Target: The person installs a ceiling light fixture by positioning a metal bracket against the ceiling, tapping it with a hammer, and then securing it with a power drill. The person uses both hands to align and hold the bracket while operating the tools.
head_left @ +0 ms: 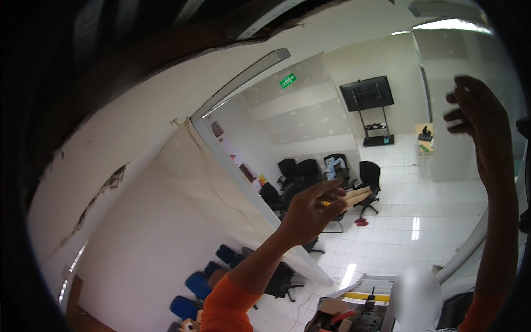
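1. The left arm, in a bright orange fabric sleeve (229, 304), rose from the lower edge and slanted up to the right, bare below the elbow.
2. The left hand (308, 217) stood near the middle of the view, its back turned partly upward, index finger stretched to the right and the other fingers bent, with a narrow gap toward the thumb.
3. A pale beige, slim, flat-sided piece (358, 197) showed just beyond those fingertips; whether the hand held it, or it lay in the room behind, I could not tell.
4. The right arm came up almost vertically along the right side, its wrist bent to the left.
5. The right hand (473, 108) was raised higher than the left and well apart from it, its fingers loosely curled and spread with gaps, and nothing visible between them.
6. Beneath the arms, a brown cardboard box (333, 306) with a red-handled item (343, 316) sat near a smooth, rounded white object (417, 299).
7. Farther off, black mesh office chairs (369, 176) stood on the glossy white tiled floor (401, 221).
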